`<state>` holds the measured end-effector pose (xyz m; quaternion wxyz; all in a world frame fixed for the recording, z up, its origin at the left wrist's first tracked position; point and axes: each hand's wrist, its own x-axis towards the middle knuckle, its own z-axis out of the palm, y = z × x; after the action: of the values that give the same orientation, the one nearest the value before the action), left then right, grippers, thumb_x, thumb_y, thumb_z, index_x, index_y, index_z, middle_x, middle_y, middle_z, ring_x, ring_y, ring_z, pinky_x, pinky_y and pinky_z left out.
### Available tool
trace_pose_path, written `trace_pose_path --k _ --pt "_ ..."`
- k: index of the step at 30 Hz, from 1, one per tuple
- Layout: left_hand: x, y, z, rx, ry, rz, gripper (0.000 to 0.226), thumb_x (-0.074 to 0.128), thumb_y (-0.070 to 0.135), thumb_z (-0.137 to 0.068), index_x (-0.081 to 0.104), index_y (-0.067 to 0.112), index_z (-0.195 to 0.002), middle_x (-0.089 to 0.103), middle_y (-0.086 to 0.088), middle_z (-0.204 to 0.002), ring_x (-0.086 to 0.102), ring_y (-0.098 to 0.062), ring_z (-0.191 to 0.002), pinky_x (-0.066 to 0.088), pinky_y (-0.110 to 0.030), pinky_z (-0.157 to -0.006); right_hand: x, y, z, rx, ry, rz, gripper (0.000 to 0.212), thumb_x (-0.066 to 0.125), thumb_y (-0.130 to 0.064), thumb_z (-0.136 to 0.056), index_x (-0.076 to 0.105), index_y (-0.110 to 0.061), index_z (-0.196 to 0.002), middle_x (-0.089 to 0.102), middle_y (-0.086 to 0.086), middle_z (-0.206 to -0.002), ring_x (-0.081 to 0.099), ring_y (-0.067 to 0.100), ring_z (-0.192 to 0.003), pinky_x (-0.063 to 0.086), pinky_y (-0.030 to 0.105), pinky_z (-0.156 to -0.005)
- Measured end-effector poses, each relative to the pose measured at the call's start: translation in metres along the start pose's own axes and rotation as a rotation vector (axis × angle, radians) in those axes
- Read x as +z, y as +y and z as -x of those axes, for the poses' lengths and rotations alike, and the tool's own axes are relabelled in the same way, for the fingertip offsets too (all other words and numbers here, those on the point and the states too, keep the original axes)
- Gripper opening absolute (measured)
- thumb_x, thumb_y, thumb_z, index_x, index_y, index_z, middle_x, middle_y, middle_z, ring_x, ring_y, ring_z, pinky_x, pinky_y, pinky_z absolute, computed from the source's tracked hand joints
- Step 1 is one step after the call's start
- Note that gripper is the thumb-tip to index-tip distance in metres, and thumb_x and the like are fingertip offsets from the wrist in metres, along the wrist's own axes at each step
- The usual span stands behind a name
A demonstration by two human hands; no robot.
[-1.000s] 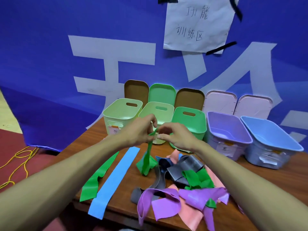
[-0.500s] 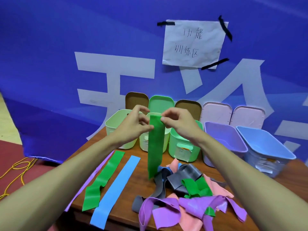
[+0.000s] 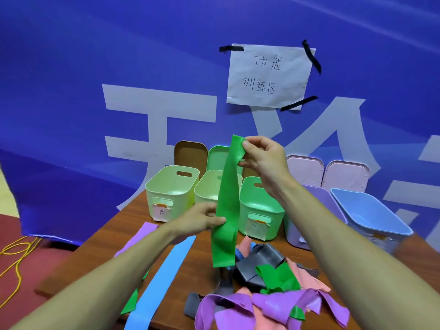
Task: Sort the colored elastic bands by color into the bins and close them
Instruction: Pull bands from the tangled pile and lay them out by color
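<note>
Green band (image 3: pixel 227 206) hangs nearly straight up and down above the table, in front of the bins. Right hand (image 3: pixel 262 158) pinches the top end, and left hand (image 3: pixel 200 220) pinches the left edge lower down. Darker green bin (image 3: pixel 276 222) sits just right of it and a bit farther, so I'd guess the right hand's nearer for the drop.
</note>
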<state>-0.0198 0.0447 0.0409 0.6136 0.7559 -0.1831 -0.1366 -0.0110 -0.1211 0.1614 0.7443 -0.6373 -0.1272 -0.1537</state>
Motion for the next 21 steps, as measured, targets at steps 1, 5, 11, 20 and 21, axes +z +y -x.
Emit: trace_pose_path --k 1,5,11,20,21 --pt "-0.004 -0.002 0.003 -0.026 -0.01 -0.024 0.022 0.055 0.007 -0.093 0.063 0.01 -0.113 0.069 -0.01 -0.11 0.065 -0.019 -0.095 0.049 -0.033 -0.083 -0.004 0.006 -0.001 -0.002 0.036 0.026 0.009 0.06 -0.005 -0.09 0.063 -0.012 -0.084 0.064 0.012 -0.084 0.065 0.018 -0.069 0.054 0.021 -0.053" --pt "-0.028 -0.009 0.022 -0.11 0.015 -0.103 0.015 0.056 0.011 -0.093 0.064 0.008 -0.105 0.069 -0.009 -0.101 0.064 -0.018 -0.09 0.05 -0.032 -0.083 -0.018 0.04 -0.003 0.096 0.176 0.106 0.009 0.059 -0.006 -0.09 0.062 -0.012 -0.084 0.065 0.01 -0.087 0.065 0.02 -0.073 0.051 0.018 -0.048" --pt "-0.076 -0.031 0.066 -0.221 0.023 -0.323 0.022 0.055 0.025 -0.094 0.065 0.012 -0.108 0.072 -0.003 -0.1 0.068 -0.016 -0.087 0.054 -0.03 -0.082 -0.005 0.106 0.006 0.152 0.07 0.468 0.007 0.06 -0.003 -0.088 0.063 -0.008 -0.086 0.06 0.005 -0.07 0.061 0.014 -0.055 0.057 0.024 -0.051" --pt "-0.118 -0.081 0.13 -0.396 0.16 -0.152 0.006 0.056 0.015 -0.092 0.058 0.016 -0.087 0.065 -0.004 -0.08 0.06 -0.013 -0.066 0.043 -0.021 -0.055 0.068 0.169 0.007 0.327 -0.085 0.435 0.004 0.057 -0.005 -0.092 0.059 -0.007 -0.095 0.061 0.012 -0.073 0.063 0.012 -0.044 0.058 0.025 -0.051" --pt "-0.119 -0.087 0.136 -0.414 0.16 -0.132 0.008 0.054 0.009 -0.091 0.058 0.015 -0.088 0.065 -0.001 -0.078 0.059 -0.01 -0.061 0.042 -0.018 -0.05 0.077 0.175 0.006 0.347 -0.104 0.425 0.005 0.055 -0.004 -0.093 0.057 -0.006 -0.097 0.059 0.011 -0.071 0.062 0.01 -0.041 0.057 0.024 -0.049"
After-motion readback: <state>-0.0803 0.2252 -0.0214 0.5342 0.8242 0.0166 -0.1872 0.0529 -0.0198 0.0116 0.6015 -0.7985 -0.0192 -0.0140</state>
